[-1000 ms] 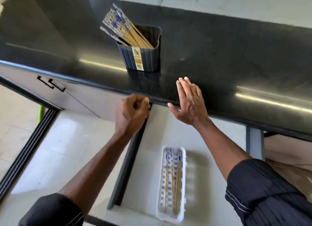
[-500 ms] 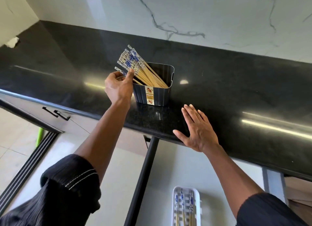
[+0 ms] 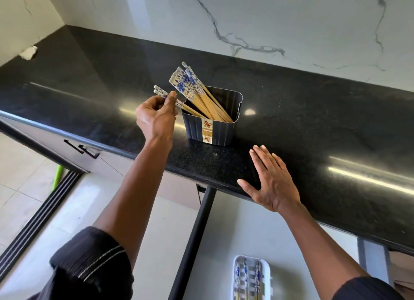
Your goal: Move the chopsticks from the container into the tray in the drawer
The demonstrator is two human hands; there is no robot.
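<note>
1. Head view: my left hand [image 3: 156, 118] is up at the dark container [image 3: 215, 129]. Thumb and fingers are closed on two chopsticks [image 3: 160, 91], pinched near their blue-patterned tops. Their lower ends run down into the container, just right of this hand.
2. The other chopsticks [image 3: 195, 91] lean as a bundle out of the container, above and to the right of my left hand, apart from it.
3. My right hand [image 3: 272, 183] lies flat on the front edge of the black bench [image 3: 313, 120], fingers straight and holding nothing. The container stands up and to its left.
4. Below my right hand, in the open drawer [image 3: 235, 232], sits the white tray [image 3: 252, 277]. It seems to hold a few chopsticks, but they are blurred.
</note>
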